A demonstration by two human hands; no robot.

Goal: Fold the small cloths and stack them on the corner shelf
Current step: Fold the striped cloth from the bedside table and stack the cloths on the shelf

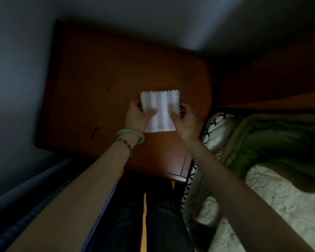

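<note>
Lowest in frame, centre: a pair of legs in dark trousers, the person standing close against the furniture. Lower right: a pale textured bedspread, with a green blanket bunched above it and a whitish padded edge with black cross stitching along its left side. Two bare forearms rise from the bottom corners toward mid-frame. On the left wrist, a pale bangle and just below it a bead bracelet. Left hand: grips the left edge of the cloth, thumb laid across its face, fingers curled behind. Right hand: fingers curled round the right edge, pinching it. Small cloth: pink and white stripes, zigzag-cut edges, held flat between both hands at the centre of the frame, over the right part of the corner shelf; whether it touches the wood cannot be told. Shelf: reddish-brown wood, rounded far-right corner, filling the middle. Beyond, at left and top: a dim grey wall.
</note>
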